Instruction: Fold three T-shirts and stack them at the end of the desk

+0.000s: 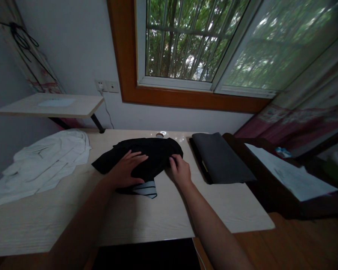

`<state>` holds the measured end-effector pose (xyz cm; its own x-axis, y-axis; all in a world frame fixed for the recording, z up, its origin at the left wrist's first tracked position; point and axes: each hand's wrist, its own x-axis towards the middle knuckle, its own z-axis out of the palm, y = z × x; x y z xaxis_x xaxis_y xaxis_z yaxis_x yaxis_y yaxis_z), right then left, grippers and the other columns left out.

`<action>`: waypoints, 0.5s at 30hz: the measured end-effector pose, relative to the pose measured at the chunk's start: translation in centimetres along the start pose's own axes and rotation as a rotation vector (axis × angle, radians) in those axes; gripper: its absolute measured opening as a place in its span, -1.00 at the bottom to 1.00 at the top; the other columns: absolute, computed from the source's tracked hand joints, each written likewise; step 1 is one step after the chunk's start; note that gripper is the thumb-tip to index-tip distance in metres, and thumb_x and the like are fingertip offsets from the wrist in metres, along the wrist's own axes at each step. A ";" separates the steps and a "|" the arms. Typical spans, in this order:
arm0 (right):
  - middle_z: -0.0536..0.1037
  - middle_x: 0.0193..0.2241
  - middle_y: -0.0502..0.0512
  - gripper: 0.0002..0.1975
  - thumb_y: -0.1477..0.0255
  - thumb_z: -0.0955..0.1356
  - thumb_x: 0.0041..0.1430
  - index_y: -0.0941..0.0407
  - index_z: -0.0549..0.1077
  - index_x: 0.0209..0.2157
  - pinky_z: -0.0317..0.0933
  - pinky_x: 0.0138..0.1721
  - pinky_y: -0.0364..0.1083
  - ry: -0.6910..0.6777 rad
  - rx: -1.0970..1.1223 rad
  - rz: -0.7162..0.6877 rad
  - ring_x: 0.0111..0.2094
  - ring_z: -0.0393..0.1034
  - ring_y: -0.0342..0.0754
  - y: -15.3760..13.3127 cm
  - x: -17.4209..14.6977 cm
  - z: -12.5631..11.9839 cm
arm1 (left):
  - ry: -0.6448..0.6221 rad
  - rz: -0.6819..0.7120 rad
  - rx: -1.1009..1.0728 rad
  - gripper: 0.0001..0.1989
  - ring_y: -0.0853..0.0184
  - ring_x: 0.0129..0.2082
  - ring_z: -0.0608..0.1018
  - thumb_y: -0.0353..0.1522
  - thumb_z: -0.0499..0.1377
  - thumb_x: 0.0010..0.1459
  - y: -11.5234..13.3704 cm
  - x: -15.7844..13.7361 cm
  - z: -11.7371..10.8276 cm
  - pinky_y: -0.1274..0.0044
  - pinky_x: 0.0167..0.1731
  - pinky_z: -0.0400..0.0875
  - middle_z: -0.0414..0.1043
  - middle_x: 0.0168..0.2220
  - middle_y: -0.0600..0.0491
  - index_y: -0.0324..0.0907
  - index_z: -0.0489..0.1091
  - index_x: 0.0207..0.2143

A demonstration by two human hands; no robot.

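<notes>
We are resting our spread left hand (126, 169) on black cloth (154, 152), our right hand (181, 170) pinching its edge.

Dimly lit. Window (197, 41) 1 o'clock, pale wall (73, 45) 10 o'clock, curtain (304, 116) 3 o'clock, wood floor (295, 243) 4 o'clock.
</notes>
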<state>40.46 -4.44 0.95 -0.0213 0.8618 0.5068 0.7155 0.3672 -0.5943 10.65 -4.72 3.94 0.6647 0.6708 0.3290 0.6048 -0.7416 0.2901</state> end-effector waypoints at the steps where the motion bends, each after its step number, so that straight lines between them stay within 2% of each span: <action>1: 0.62 -0.27 0.13 -0.69 0.22 0.22 0.41 0.10 0.48 -0.07 0.31 -0.22 -0.06 0.071 0.011 0.023 -0.28 0.52 0.03 0.2 0.0 -0.1 | 0.032 0.036 0.009 -0.06 -0.02 0.32 0.27 0.10 0.29 0.06 0.3 0.1 0.0 -0.01 0.36 -0.09 0.29 0.28 -0.15 -0.04 0.09 0.38; 3: 0.62 -0.23 0.15 -0.68 0.21 0.23 0.39 0.11 0.47 -0.08 0.33 -0.18 -0.04 0.191 0.024 0.052 -0.23 0.53 0.04 0.5 -0.1 -0.2 | 0.093 0.106 0.030 -0.14 0.00 0.25 0.34 0.11 0.30 0.03 1.2 0.3 0.4 0.00 0.35 -0.03 0.35 0.19 -0.16 -0.07 0.23 0.28; 6: 0.62 -0.20 0.15 -0.69 0.21 0.24 0.38 0.11 0.47 -0.07 0.34 -0.16 -0.02 0.299 0.054 0.094 -0.21 0.53 0.05 0.8 -0.1 -0.2 | 0.137 0.189 0.056 -0.23 0.02 0.13 0.40 0.11 0.33 -0.02 2.8 0.7 1.4 0.03 0.29 0.11 0.41 0.02 -0.14 -0.14 0.36 0.12; 9: 0.62 -0.18 0.15 -0.70 0.22 0.25 0.37 0.10 0.48 -0.07 0.36 -0.13 0.00 0.353 0.094 0.109 -0.19 0.53 0.04 0.4 -0.2 -0.3 | 0.089 0.197 0.099 -0.37 0.04 0.03 0.42 -0.01 0.37 -0.01 4.1 1.4 2.3 0.13 0.14 0.29 0.43 -0.06 -0.12 -0.18 0.40 0.01; 11: 0.62 -0.17 0.15 -0.70 0.23 0.27 0.35 0.09 0.49 -0.07 0.37 -0.12 0.00 0.378 0.130 0.107 -0.17 0.53 0.04 0.1 -0.2 -0.4 | 0.022 0.178 0.150 -0.59 0.11 -0.09 0.45 -0.17 0.35 0.05 4.5 1.7 2.6 0.22 0.00 0.35 0.46 -0.14 -0.07 -0.18 0.43 -0.10; 13: 0.62 -0.26 0.12 -0.70 0.24 0.28 0.33 0.10 0.49 -0.04 0.40 -0.20 -0.02 0.383 0.202 0.133 -0.28 0.54 0.00 -0.3 -0.2 -0.4 | -0.011 0.162 0.213 -0.84 0.18 -0.19 0.47 -0.30 0.27 0.12 4.3 1.8 2.7 0.30 -0.11 0.36 0.46 -0.25 -0.02 -0.16 0.43 -0.25; 15: 0.58 -0.45 0.01 -0.68 0.24 0.29 0.33 0.11 0.47 -0.01 0.39 -0.38 -0.08 0.370 0.304 0.191 -0.50 0.48 -0.07 -0.5 -0.2 -0.5 | 0.030 0.129 0.265 -0.95 0.22 -0.26 0.50 -0.37 0.19 0.18 3.5 1.6 2.8 0.36 -0.19 0.35 0.48 -0.31 -0.01 -0.15 0.42 -0.32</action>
<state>40.46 -4.99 1.50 0.3774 0.7622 0.5259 0.4465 0.3478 -0.8244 15.02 -6.22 2.93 0.7323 0.5679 0.3757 0.6125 -0.7905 0.0009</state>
